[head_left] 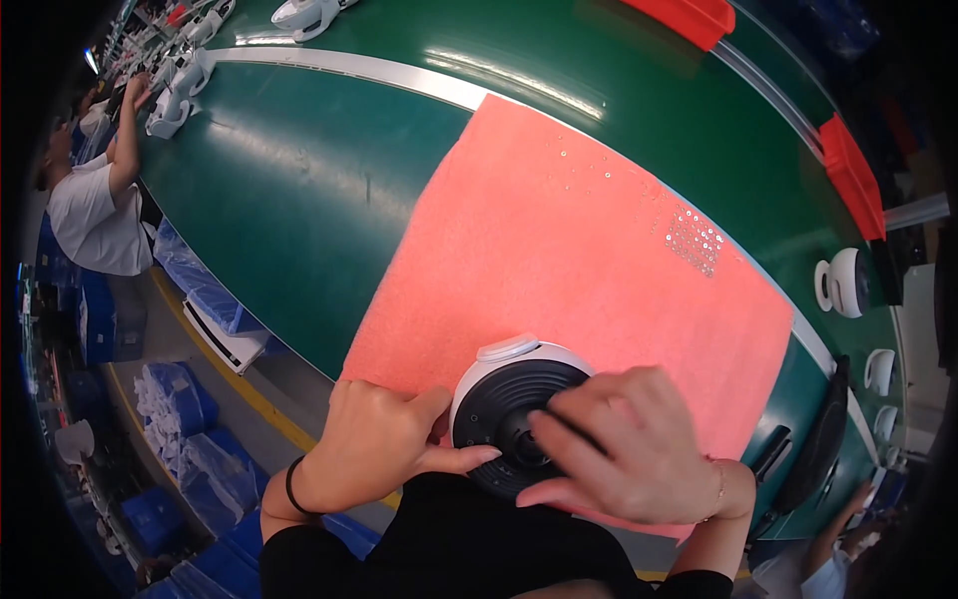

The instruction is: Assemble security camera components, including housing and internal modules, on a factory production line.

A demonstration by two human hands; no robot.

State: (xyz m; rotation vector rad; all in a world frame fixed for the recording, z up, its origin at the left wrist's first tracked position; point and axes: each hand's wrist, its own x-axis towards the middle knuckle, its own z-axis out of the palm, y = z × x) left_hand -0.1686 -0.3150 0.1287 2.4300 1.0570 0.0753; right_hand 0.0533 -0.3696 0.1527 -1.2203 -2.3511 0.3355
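Observation:
A round white device with a black, ringed face and a dark hub at its middle rests at the near edge of a pink cloth. My left hand grips its left rim, with the thumb lying over the black face. Bent over the right side of the device is my right hand, slightly blurred. Its fingers are curled at the hub, and whatever they pinch is hidden. Several small metal rings lie grouped at the cloth's far right, with a few more scattered loosely near the far edge.
Beyond the cloth, a white metal strip borders a green conveyor belt. White devices stand on it. Red bins line the far right. A dark tool lies right of the cloth. A co-worker works at the left.

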